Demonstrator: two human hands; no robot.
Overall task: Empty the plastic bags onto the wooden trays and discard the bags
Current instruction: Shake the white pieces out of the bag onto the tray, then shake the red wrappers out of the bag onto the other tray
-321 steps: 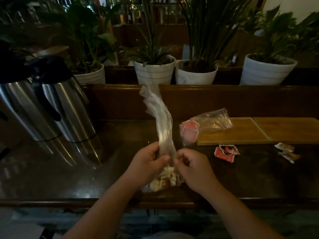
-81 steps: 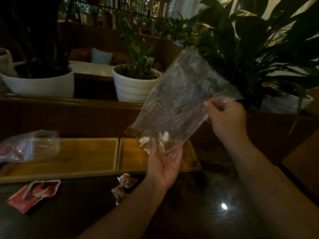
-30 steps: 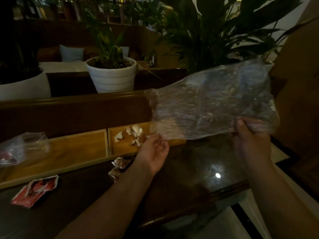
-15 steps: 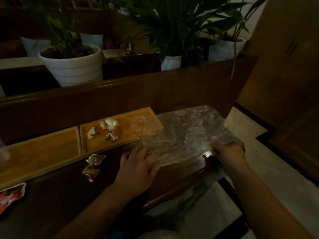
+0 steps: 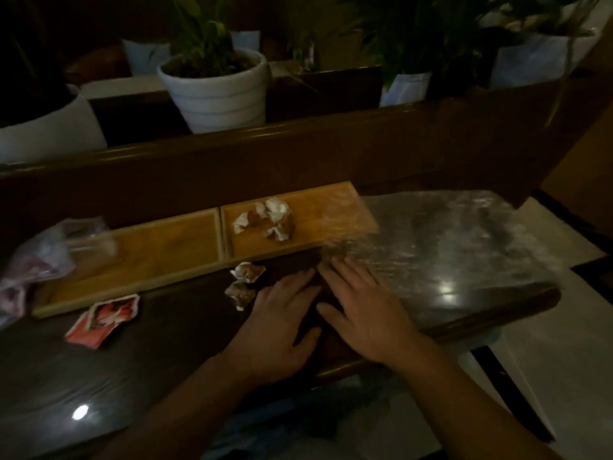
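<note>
An empty clear plastic bag (image 5: 441, 247) lies flat at the right, overlapping the right wooden tray (image 5: 318, 224), which holds crumpled wrappers (image 5: 270, 219). A second bag (image 5: 43, 254), still filled, rests on the left tray (image 5: 159, 250).

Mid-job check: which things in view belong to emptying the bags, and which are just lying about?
Job: flat empty bag; full bag; left tray; right tray with white packets; left hand; right hand.
Lying about: red packets; loose packets on table; plant pots.

Right hand (image 5: 368, 313) released bag (image 5: 441, 247) (now flat).
</note>
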